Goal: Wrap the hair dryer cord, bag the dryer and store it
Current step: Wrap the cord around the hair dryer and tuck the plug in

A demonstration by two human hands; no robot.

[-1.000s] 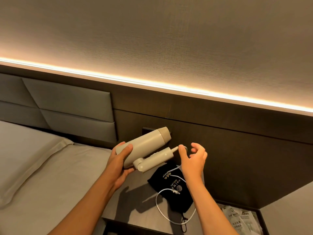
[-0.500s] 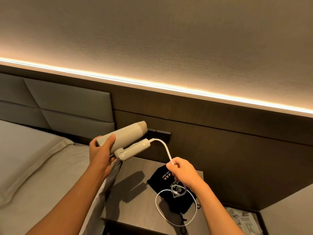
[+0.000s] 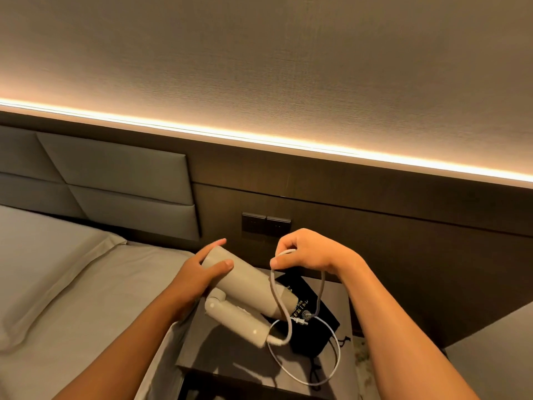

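Observation:
A beige folding hair dryer [image 3: 248, 287] hangs over the nightstand, its barrel pointing down to the right and its handle [image 3: 236, 319] folded beneath. My left hand [image 3: 202, 272] grips the barrel's back end. My right hand [image 3: 302, 252] pinches the white cord [image 3: 277, 293] above the barrel; the cord runs down across the barrel to the handle's end. The rest of the cord loops loosely over the nightstand, with the plug [image 3: 300, 321] hanging above a black drawstring bag [image 3: 314, 327] that lies flat there.
The dark nightstand [image 3: 225, 356] stands between the bed [image 3: 72, 298] on the left and a dark wall panel with a switch plate [image 3: 265, 225]. A pillow [image 3: 37, 255] lies at far left. Printed packets [image 3: 360, 359] show beside the nightstand's right edge.
The dryer has swung round so its barrel now points down-right over the nightstand. My right hand has risen with the cord and drawn it over the barrel.

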